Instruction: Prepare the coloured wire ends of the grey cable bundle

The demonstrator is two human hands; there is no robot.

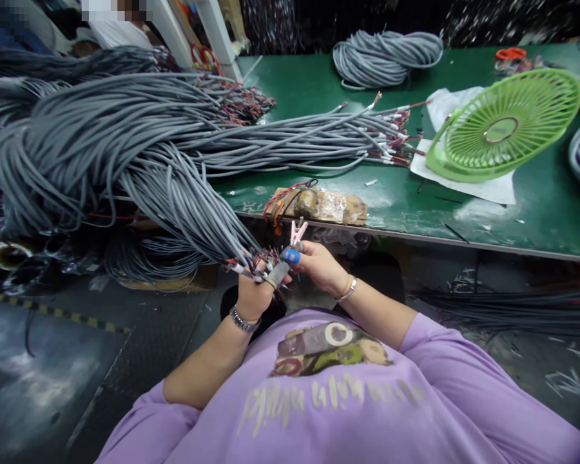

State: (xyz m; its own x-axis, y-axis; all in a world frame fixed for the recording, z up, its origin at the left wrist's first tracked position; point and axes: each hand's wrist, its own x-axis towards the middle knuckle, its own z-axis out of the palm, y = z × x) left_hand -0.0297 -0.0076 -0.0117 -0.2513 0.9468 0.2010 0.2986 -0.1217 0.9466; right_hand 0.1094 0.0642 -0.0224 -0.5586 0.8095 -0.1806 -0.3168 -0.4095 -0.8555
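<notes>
In front of my waist, my left hand is closed around the stripped end of a bundle of grey cables. Thin coloured wires fan out around its fingers, and a grey wrapped strip, perhaps on the thumb, lies across them. My right hand is pinched close beside it, with a blue covering at the thumb tip. Whatever lies between those fingertips is too small to make out. Just beyond the right fingers, a pink clip stands near the bench edge.
Large heaps of grey cable cover the left of the green bench. A taped wooden block sits at its front edge. A green fan stands to the right, and a coiled cable lies at the back.
</notes>
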